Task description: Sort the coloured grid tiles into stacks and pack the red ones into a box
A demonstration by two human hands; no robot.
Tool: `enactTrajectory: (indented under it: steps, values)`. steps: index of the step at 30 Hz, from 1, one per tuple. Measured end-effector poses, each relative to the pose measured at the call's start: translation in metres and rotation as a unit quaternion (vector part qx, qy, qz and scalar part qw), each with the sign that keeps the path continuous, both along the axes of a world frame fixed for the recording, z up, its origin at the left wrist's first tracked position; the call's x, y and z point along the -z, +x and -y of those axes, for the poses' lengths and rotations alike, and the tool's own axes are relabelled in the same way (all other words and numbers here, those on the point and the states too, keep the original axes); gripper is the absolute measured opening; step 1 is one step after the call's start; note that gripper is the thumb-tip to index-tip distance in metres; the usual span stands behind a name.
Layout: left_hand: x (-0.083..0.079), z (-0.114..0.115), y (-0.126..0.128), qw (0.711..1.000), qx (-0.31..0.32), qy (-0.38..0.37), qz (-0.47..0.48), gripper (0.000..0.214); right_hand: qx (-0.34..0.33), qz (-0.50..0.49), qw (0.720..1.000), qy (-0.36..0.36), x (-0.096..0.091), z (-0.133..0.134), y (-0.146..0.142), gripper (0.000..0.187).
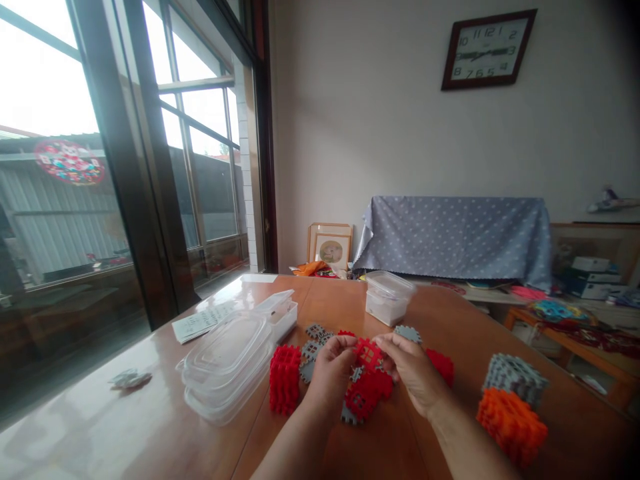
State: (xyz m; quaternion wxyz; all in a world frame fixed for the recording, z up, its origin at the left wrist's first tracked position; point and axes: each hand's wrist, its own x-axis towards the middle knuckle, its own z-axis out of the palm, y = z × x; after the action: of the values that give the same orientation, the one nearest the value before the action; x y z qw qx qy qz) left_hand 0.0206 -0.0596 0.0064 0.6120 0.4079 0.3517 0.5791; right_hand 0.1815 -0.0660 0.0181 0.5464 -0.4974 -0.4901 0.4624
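My left hand (331, 369) and my right hand (413, 373) meet over the wooden table (350, 447), both pinching one flat red toothed tile (369, 352) held between them. Below the tile lie more red tiles (367, 393) and several grey tiles (314, 341) scattered on the table. A red cube of joined tiles (285, 378) stands just left of my left hand. Another red piece (442, 365) peeks out behind my right hand.
Clear plastic lids (225, 363) and a box (280, 313) lie left. A lidded clear tub (387, 297) stands behind the tiles. An orange cube (511, 424) and grey cube (514, 377) sit right. A paper sheet (203, 320) and a crumpled wrapper (129, 379) lie far left.
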Motion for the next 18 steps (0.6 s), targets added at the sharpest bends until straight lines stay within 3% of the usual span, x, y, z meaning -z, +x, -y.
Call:
enactTrajectory:
  steps: [6, 9, 13, 18]
  values:
    - [0.001, 0.0, 0.001, 1.0, -0.01, 0.011, 0.013, 0.034, -0.02, -0.022, 1.0, 0.008, 0.007, -0.005, 0.003, 0.037]
    - [0.003, -0.001, 0.001, 0.999, -0.032, 0.012, 0.035, 0.034, -0.012, 0.053, 0.996, 0.067, 0.007, -0.006, 0.006, 0.047]
    - [0.006, -0.003, 0.002, 0.997, -0.048, -0.003, 0.052, 0.035, -0.002, 0.206, 0.967, 0.151, 0.008, -0.004, 0.008, 0.061]
    - [0.008, -0.005, 0.004, 0.997, -0.03, -0.02, 0.072, 0.037, 0.025, 0.291, 0.937, 0.191, 0.012, -0.005, 0.009, 0.054]
